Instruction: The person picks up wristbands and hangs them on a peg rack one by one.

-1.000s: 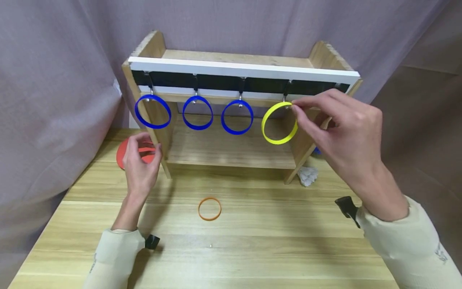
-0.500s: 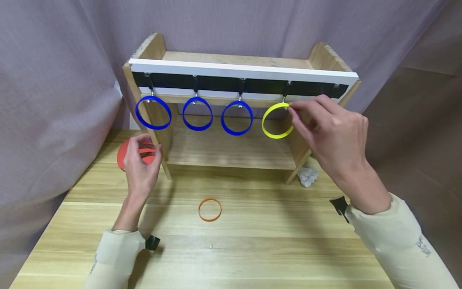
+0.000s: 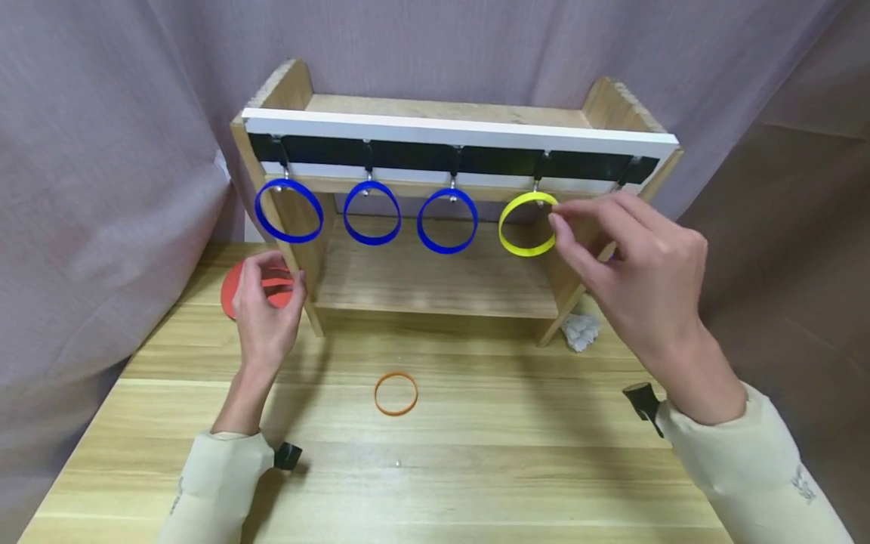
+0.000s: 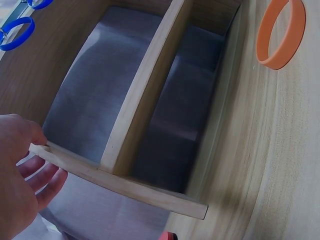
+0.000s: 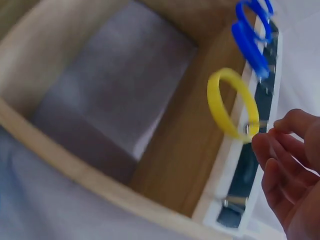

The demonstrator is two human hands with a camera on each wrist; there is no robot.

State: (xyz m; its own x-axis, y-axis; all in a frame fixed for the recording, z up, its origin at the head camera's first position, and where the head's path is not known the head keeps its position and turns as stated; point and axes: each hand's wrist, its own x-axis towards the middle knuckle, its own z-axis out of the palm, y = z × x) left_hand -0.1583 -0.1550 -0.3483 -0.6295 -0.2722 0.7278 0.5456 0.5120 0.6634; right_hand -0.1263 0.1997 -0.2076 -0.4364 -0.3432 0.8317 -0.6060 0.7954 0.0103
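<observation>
A yellow wristband (image 3: 504, 233) hangs from the fourth hook of the rack, blurred in the right wrist view. My right hand (image 3: 642, 264) pinches its upper right edge between thumb and index finger, beside the hook tip. Farther left, three blue wristbands (image 3: 446, 250) hang one to a hook. The hook at the far right (image 3: 625, 175) carries no band. My left hand (image 3: 266, 317) grips the left side board (image 4: 120, 182) of the wooden shelf, thumb on one face and fingers on the other. An orange wristband (image 3: 396, 413) lies flat on the table in front of the shelf.
The wooden shelf (image 3: 435, 279) bears the white and black hook strip (image 3: 408, 157) along its top front. Behind my left hand lies a red round thing (image 3: 229, 291). A crumpled white piece (image 3: 581, 332) sits by the right leg. Curtains (image 3: 435, 45) hang behind.
My right hand moves left and then slightly back right, staying at the yellow band's edge. The band turns a little and looks smaller. My left hand keeps its place.
</observation>
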